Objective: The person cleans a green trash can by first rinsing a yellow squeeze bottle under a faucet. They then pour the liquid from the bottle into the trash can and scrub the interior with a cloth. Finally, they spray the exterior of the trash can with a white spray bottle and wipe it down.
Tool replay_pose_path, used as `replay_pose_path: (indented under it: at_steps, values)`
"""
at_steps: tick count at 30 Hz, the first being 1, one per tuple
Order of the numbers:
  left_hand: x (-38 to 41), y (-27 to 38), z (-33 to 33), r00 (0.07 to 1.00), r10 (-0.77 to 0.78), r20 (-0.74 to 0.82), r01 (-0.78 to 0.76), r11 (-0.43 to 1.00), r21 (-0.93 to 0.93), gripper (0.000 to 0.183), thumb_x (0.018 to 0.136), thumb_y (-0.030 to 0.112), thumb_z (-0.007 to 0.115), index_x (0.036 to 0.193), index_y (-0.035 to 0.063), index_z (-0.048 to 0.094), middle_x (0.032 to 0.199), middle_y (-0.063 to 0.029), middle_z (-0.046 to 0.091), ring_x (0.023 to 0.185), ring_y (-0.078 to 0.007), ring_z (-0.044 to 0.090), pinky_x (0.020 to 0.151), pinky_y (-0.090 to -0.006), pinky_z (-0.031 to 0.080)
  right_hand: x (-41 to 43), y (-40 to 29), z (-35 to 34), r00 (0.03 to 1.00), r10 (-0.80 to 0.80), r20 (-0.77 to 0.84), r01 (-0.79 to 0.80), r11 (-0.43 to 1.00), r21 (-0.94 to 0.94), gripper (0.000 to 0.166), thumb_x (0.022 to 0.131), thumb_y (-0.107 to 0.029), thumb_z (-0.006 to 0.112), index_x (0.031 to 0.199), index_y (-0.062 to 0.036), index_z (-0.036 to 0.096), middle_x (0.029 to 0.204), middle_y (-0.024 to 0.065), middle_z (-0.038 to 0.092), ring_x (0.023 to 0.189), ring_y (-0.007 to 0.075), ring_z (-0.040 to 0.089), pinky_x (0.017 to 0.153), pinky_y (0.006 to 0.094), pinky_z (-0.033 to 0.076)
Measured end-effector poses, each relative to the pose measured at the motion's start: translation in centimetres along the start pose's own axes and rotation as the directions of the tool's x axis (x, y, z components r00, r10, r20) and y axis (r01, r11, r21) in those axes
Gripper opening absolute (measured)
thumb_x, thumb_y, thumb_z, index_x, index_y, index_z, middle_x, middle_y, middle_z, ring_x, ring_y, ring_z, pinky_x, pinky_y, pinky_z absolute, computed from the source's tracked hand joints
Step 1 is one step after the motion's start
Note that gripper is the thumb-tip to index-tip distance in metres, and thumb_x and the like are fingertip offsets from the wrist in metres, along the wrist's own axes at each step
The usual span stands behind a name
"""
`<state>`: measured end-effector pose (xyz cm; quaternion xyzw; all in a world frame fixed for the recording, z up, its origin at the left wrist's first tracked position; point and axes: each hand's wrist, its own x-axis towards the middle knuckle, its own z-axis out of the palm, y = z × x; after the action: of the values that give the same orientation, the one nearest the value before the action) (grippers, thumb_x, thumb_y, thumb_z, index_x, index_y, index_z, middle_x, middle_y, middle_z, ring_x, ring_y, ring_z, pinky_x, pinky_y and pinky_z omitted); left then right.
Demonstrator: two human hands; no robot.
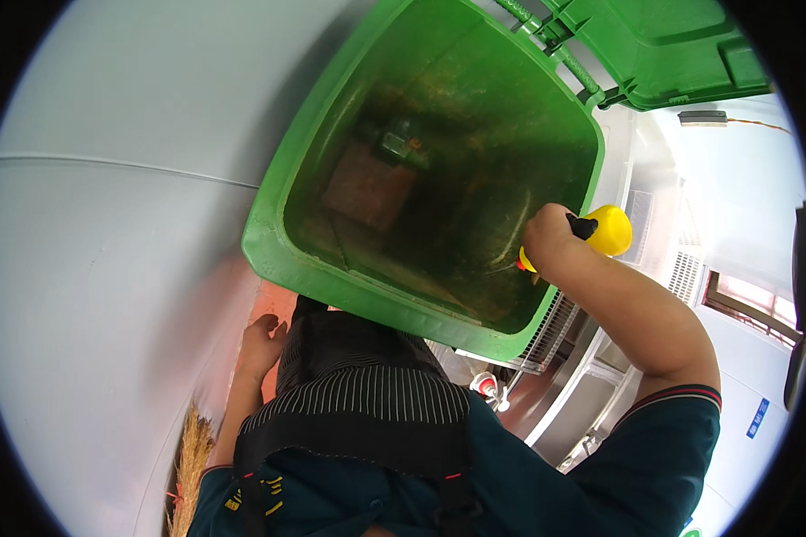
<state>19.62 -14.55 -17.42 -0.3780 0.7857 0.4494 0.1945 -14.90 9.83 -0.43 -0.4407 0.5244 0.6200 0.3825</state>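
Observation:
My right hand grips a yellow bottle over the right rim of a green plastic wheelie bin. The bottle is tilted, its base up to the right and its red tip pointing down into the bin. A thin pale streak shows beside the tip. Brown stains and dark grime mark the inner walls, and deep inside lies a small greenish object that I cannot identify. My left hand hangs beside my black striped apron, holding nothing, its fingers loosely curled and apart.
The hinged green lid is swung back at the upper right. A pale wall panel rises close on the left, with a straw broom below. To the right are a wire rack and steel kitchen fittings.

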Motion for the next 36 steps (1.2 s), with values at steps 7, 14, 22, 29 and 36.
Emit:
replay_pose_path:
  at_steps: [7, 14, 22, 29, 36]
  values:
    - [0.1, -1.5, -0.6, 0.993, 0.078, -0.092, -0.079, 0.997, -0.002, 0.029, 0.076, 0.020, 0.061, 0.092, -0.0040, 0.060, 0.088, -0.0210, 0.062, 0.084, -0.0315, 0.061, 0.074, -0.0363, 0.048, -1.4, 0.3, -0.7, 0.995, 0.094, 0.025, -0.095, 0.993, 0.068, 0.024, 0.073, -0.023, 0.062, 0.094, -0.0125, 0.066, 0.092, 0.0034, 0.064, 0.087, 0.0230, 0.062, 0.066, 0.0412, 0.050]
    - [-0.1, -1.0, -0.3, 0.993, 0.106, -0.045, -0.106, 0.994, 0.010, 0.029, 0.078, 0.018, 0.060, 0.095, -0.0052, 0.058, 0.086, -0.0192, 0.063, 0.082, -0.0272, 0.063, 0.071, -0.0335, 0.049, -1.6, -1.0, -0.7, 0.999, 0.043, 0.009, -0.043, 0.999, 0.011, 0.028, 0.071, -0.028, 0.064, 0.094, -0.0126, 0.066, 0.094, 0.0041, 0.064, 0.087, 0.0234, 0.062, 0.066, 0.0417, 0.050]
    - [-0.5, -0.9, -1.3, 0.994, 0.091, -0.055, -0.093, 0.995, -0.030, 0.030, 0.077, 0.020, 0.060, 0.095, -0.0044, 0.058, 0.090, -0.0208, 0.062, 0.085, -0.0306, 0.061, 0.073, -0.0352, 0.048, -0.7, -1.9, -0.8, 0.998, 0.051, 0.025, -0.052, 0.996, 0.069, 0.027, 0.072, -0.023, 0.061, 0.096, -0.0107, 0.065, 0.095, 0.0059, 0.064, 0.084, 0.0256, 0.062, 0.063, 0.0443, 0.051]
    - [-2.2, 2.0, -3.7, 0.989, 0.078, 0.129, -0.066, 0.994, -0.089, 0.026, 0.079, 0.018, 0.060, 0.091, -0.0056, 0.058, 0.078, -0.0142, 0.064, 0.072, -0.0220, 0.062, 0.068, -0.0302, 0.048, 0.0, -0.6, -0.8, 0.983, 0.181, -0.006, -0.173, 0.951, 0.256, 0.026, 0.069, -0.021, 0.064, 0.093, -0.0106, 0.066, 0.093, 0.0056, 0.065, 0.084, 0.0252, 0.063, 0.065, 0.0406, 0.050]
    - [-6.7, 16.7, -9.7, 0.821, 0.410, 0.398, -0.113, 0.800, -0.590, 0.013, 0.086, 0.007, 0.052, 0.094, -0.0026, 0.057, 0.084, -0.0085, 0.062, 0.080, -0.0147, 0.059, 0.075, -0.0274, 0.047, -4.1, 1.7, 6.1, 0.895, 0.358, -0.267, 0.269, 0.044, 0.962, 0.024, 0.064, -0.016, 0.069, 0.084, -0.0028, 0.065, 0.079, 0.0067, 0.066, 0.074, 0.0193, 0.063, 0.064, 0.0302, 0.049]
